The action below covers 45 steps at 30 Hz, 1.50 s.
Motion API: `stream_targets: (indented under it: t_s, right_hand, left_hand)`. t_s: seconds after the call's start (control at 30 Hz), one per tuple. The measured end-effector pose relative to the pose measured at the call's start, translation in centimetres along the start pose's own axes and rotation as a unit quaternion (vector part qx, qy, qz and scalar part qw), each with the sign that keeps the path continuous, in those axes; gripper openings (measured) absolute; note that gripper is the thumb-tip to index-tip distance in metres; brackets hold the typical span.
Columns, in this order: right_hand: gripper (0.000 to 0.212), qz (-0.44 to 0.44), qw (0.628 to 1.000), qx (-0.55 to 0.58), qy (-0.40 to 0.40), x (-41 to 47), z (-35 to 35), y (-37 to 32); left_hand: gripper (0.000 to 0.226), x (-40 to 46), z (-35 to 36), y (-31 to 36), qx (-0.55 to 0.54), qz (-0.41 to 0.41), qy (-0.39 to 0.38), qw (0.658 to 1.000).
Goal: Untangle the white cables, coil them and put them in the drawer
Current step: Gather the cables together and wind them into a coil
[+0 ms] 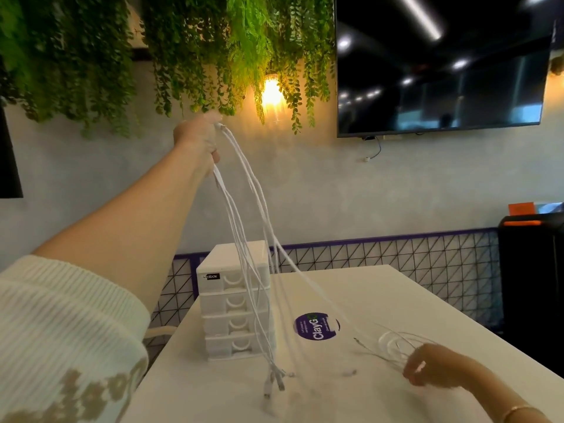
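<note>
The cables (244, 227) hang like a curtain across the front of the drawers (236, 303), barring a straight reach to them. A thin coil (396, 343) lies at right. Bare table (351, 401) lies near, between plugs (274, 384) and right hand (433, 367).

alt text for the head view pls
The left hand holds a bunch of white cables high above a white table, their plugs dangling beside a closed four-drawer unit. The right hand touches thin cables lying on the table.

Drawer unit (236, 300) on table (381, 300), far left. Sticker (316, 326) to its right. Left hand (200, 138) holds cables (244, 227) above unit; right hand (427, 366) near right, on table.
</note>
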State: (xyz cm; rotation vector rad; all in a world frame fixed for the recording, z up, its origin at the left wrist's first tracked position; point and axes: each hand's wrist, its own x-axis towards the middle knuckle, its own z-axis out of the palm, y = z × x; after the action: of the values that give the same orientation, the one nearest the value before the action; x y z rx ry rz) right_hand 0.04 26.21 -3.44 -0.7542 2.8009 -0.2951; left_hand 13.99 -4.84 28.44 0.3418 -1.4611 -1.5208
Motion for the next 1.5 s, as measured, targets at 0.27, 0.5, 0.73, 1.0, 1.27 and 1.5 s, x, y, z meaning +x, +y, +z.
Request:
stream_targets:
  t_s: [0.27,0.5,0.73,1.0,1.27,1.5]
  right_hand:
    - [0.026,-0.271,0.842,0.395,0.249,-3.8,-15.9,-17.8]
    - [0.011,-0.3,0.771,0.493,0.268,-3.6,-18.8,-24.4]
    - [0.016,-0.371,0.783,0.48,0.136,-3.6,-16.8,-22.5]
    - [0.017,-0.317,0.858,0.403,-0.02,-3.4,-10.7,-15.4]
    - [0.029,-0.033,0.973,0.227,-0.02,-0.2,-3.3,-3.7]
    - [0.027,0.029,0.976,0.187,-0.105,-2.2,-4.9,-0.8]
  left_hand:
    - [0.011,-2.3,3.5,-0.9,0.044,0.022,-0.077,0.996]
    - [0.018,-3.4,4.0,-0.5,0.095,0.058,-0.119,0.987]
    - [0.025,-3.3,3.3,-1.9,0.126,0.061,-0.119,0.983]
    - [0.017,-2.5,1.8,-0.8,0.068,0.019,-0.051,0.996]
    - [0.014,-1.9,0.1,0.8,0.05,0.031,-0.022,0.998]
    - [0.021,-2.1,1.0,0.6,0.081,0.03,-0.058,0.995]
